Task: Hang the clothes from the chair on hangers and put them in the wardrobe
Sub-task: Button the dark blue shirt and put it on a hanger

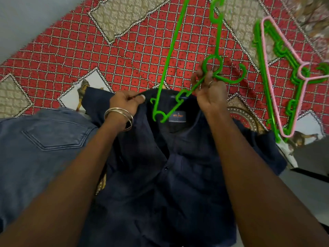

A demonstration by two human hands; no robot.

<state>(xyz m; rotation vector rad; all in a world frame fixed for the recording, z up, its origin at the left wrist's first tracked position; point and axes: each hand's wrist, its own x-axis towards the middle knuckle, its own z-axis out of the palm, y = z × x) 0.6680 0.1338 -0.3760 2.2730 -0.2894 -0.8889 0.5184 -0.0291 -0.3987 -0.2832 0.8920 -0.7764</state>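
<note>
Navy shirt (178, 175) lies on the patterned bedspread (89, 56); left hand (126, 102) pinches its collar, right hand (210, 91) grips a green hanger (216, 40) whose end enters the neck opening.

Both forearms are bare, with no sleeves in view. The left wrist carries two thin silver bangles (119, 118) stacked side by side. A slim metal ring (210, 83) sits on a finger of the right hand (211, 94).

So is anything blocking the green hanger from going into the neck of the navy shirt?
Nothing visible does. The right hand grips the green hanger, whose lower end sits at the open collar of the navy shirt, while the left hand pinches the collar edge open.
</note>
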